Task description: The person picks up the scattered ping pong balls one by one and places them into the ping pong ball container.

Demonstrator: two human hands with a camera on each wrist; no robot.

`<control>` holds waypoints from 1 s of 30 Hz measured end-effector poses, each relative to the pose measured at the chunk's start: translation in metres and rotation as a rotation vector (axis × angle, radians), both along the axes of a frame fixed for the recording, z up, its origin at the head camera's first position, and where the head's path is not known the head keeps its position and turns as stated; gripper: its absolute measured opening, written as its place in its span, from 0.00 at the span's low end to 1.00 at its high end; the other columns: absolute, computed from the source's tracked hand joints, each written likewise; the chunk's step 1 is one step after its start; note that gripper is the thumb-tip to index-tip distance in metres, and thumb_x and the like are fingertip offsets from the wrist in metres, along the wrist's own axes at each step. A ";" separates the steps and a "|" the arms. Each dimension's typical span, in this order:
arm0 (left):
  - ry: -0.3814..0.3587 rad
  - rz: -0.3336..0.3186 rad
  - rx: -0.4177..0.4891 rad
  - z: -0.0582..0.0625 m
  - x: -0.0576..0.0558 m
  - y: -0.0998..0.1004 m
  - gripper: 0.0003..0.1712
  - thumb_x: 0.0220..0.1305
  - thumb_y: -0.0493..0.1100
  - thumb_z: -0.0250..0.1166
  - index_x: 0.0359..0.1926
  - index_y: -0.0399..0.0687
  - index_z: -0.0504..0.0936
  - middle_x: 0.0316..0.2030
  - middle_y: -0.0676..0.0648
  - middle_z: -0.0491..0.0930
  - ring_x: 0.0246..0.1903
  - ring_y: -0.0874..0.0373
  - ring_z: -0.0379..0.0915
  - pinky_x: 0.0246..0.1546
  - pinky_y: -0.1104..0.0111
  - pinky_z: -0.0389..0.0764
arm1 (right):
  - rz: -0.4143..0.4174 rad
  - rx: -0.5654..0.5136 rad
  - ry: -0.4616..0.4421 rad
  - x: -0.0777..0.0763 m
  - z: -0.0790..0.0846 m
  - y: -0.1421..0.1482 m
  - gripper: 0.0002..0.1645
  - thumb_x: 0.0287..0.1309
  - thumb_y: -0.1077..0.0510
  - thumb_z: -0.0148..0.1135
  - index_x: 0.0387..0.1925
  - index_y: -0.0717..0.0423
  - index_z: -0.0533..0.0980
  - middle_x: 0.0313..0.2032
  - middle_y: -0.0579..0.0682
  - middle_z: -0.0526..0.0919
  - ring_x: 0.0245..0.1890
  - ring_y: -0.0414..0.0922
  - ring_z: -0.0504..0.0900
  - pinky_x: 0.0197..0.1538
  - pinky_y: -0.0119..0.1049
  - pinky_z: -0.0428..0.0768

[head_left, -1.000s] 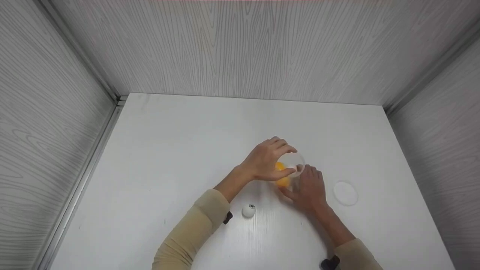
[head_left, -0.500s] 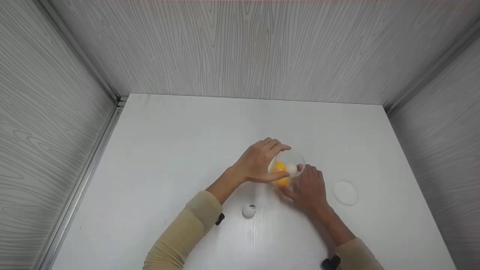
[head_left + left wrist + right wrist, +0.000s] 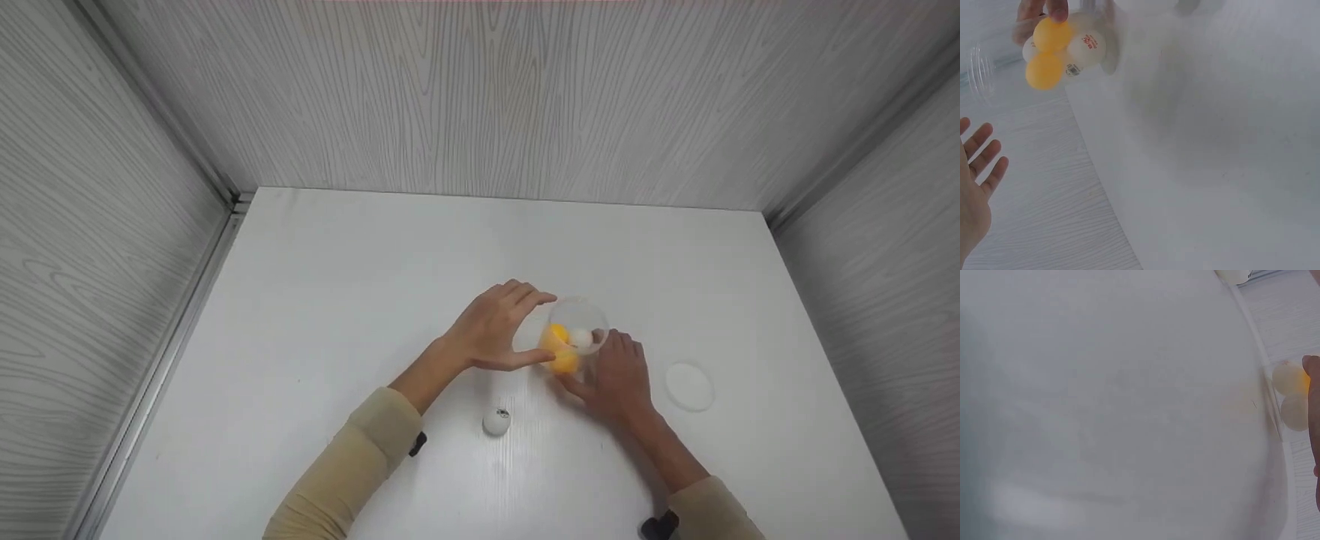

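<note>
A clear plastic jar stands on the white table, with orange and white ping-pong balls inside; in the left wrist view its threaded rim and an orange ball show. My right hand grips the jar low on its right side. The left hand is just left of the jar, fingers and thumb spread apart, holding nothing. In the left wrist view that hand is apart from the jar. One white ping-pong ball with a dark print lies loose on the table, nearer me.
A thin, round, whitish lid lies flat on the table to the right of my right hand. Grey wood-patterned panels rise behind the table and on both sides.
My left hand has drawn back leftward from above the jar's mouth, leaving a white ball in plain view inside. The right hand, jar, loose ball and lid stay put.
</note>
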State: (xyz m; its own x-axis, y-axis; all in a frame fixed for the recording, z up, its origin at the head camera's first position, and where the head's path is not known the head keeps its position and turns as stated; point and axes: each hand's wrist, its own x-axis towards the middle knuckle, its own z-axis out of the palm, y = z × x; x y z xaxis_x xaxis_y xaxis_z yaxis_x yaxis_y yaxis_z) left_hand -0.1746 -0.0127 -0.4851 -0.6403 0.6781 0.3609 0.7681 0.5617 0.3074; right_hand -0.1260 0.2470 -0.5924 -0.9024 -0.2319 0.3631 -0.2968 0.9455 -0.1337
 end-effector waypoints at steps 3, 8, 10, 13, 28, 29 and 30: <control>0.010 0.004 -0.006 -0.002 0.002 -0.003 0.44 0.59 0.69 0.72 0.68 0.48 0.77 0.57 0.49 0.83 0.57 0.52 0.79 0.57 0.59 0.83 | -0.002 0.000 0.002 0.000 -0.001 0.001 0.55 0.49 0.22 0.68 0.57 0.67 0.75 0.42 0.62 0.80 0.46 0.59 0.78 0.53 0.53 0.78; 0.032 0.011 -0.026 -0.006 0.007 -0.010 0.47 0.58 0.70 0.72 0.70 0.48 0.75 0.60 0.48 0.82 0.60 0.53 0.77 0.60 0.60 0.82 | 0.016 -0.012 0.012 -0.001 -0.001 0.001 0.55 0.49 0.22 0.69 0.57 0.66 0.75 0.42 0.61 0.80 0.46 0.59 0.79 0.52 0.53 0.78; 0.037 0.011 -0.037 -0.008 0.009 -0.013 0.48 0.59 0.71 0.71 0.71 0.48 0.74 0.61 0.48 0.81 0.62 0.53 0.77 0.61 0.60 0.82 | 0.021 -0.014 0.021 -0.001 -0.001 0.001 0.54 0.49 0.23 0.68 0.56 0.66 0.75 0.41 0.61 0.80 0.46 0.59 0.79 0.52 0.53 0.79; 0.042 0.011 -0.050 -0.012 0.013 -0.017 0.48 0.60 0.72 0.69 0.71 0.48 0.74 0.62 0.48 0.80 0.63 0.53 0.76 0.63 0.60 0.81 | 0.026 -0.045 0.034 0.000 0.000 0.001 0.52 0.48 0.24 0.70 0.54 0.66 0.75 0.39 0.61 0.79 0.44 0.59 0.79 0.50 0.53 0.79; -0.001 0.027 -0.114 -0.036 0.034 -0.042 0.47 0.60 0.75 0.67 0.71 0.53 0.75 0.62 0.50 0.79 0.64 0.54 0.74 0.62 0.61 0.81 | 0.036 -0.070 0.055 -0.001 -0.005 0.002 0.53 0.46 0.24 0.71 0.52 0.66 0.75 0.38 0.60 0.78 0.42 0.60 0.79 0.46 0.52 0.76; 0.000 0.027 -0.113 -0.038 0.036 -0.044 0.47 0.60 0.75 0.67 0.71 0.53 0.75 0.62 0.50 0.79 0.64 0.54 0.74 0.62 0.61 0.81 | 0.036 -0.068 0.056 -0.001 -0.005 0.002 0.53 0.46 0.24 0.71 0.52 0.66 0.75 0.38 0.61 0.78 0.42 0.60 0.79 0.46 0.53 0.76; -0.002 0.028 -0.111 -0.041 0.037 -0.045 0.47 0.59 0.75 0.68 0.70 0.53 0.76 0.62 0.50 0.79 0.63 0.54 0.75 0.63 0.60 0.81 | 0.035 -0.069 0.055 -0.001 -0.005 0.002 0.53 0.45 0.24 0.71 0.53 0.66 0.75 0.38 0.61 0.78 0.42 0.60 0.79 0.46 0.53 0.76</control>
